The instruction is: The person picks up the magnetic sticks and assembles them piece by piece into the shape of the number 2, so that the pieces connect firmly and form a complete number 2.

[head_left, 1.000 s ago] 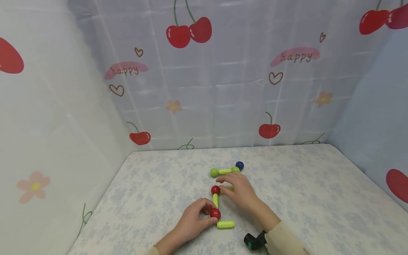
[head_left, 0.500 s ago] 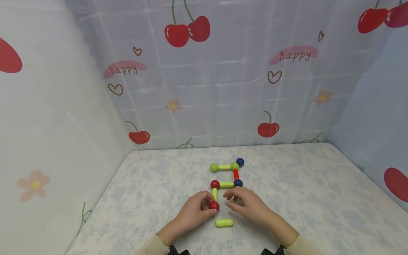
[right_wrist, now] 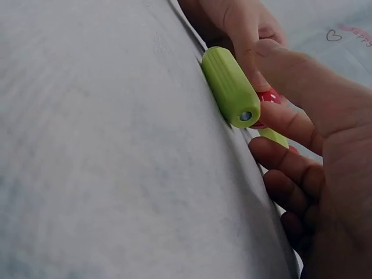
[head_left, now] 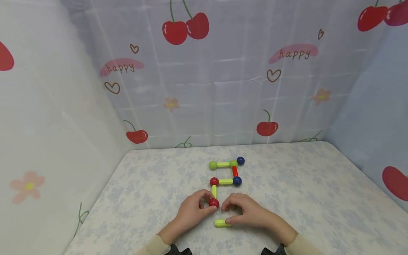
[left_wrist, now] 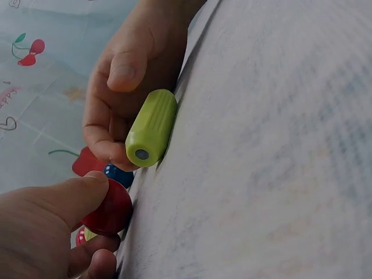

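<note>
My left hand point(head_left: 192, 209) pinches a red ball point(head_left: 214, 203) between thumb and fingers; the left wrist view shows this red ball point(left_wrist: 111, 210) from close up. My right hand point(head_left: 248, 211) hovers with bent, parted fingers around a loose yellow-green magnetic rod point(head_left: 220, 223), its thumb over the right end in the head view. In the left wrist view the rod point(left_wrist: 152, 128) lies on the cloth, the right thumb apart from it. A chain runs away from the held ball: yellow-green rod point(head_left: 214, 191), red ball point(head_left: 214, 181), yellow-green rod point(head_left: 225, 181), blue ball point(head_left: 237, 181).
Beyond the blue ball, a red rod point(head_left: 235, 171) leads to a green ball point(head_left: 233, 163). A yellow-green rod point(head_left: 223, 164) links it to another green ball point(head_left: 213, 165); a blue ball point(head_left: 240, 161) sits beside it. Patterned curtains point(head_left: 220, 88) border the cloth-covered table point(head_left: 153, 177).
My right hand has come back from the far end of the chain toward the loose rod, uncovering the red rod and blue ball. My left hand keeps its hold on the red ball.
</note>
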A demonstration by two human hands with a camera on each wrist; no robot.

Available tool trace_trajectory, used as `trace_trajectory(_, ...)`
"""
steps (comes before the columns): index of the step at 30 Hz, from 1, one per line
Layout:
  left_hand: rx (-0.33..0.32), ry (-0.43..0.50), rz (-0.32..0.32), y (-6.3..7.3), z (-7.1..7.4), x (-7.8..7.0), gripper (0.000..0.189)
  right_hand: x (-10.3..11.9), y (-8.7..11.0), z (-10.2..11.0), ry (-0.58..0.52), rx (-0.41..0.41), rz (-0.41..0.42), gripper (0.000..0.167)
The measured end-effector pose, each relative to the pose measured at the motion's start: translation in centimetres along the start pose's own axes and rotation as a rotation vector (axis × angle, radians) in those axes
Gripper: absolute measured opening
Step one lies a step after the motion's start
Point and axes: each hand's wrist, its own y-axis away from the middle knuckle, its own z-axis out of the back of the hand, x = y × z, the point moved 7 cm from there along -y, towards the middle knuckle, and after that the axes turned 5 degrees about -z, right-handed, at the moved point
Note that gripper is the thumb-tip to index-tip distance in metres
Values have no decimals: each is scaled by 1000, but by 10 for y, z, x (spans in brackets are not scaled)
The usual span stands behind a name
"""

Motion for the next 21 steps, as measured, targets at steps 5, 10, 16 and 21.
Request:
trace_trajectory(5,-7,-10,-21,0,0,-1,28,6,2,-3,75,10,23,30)
trace_trajectory(10,1,-20,-30,0,-1,-1,30,6,3,-5,93,-12,23,19)
trace_trajectory(16,15,-27,-20,1,-2,1,30,2,3,-6,26,-23,29,14)
trace_trajectory(21,16,-25,-26,1,-2,2,28,0,2,-2,-104,-28,10,13)
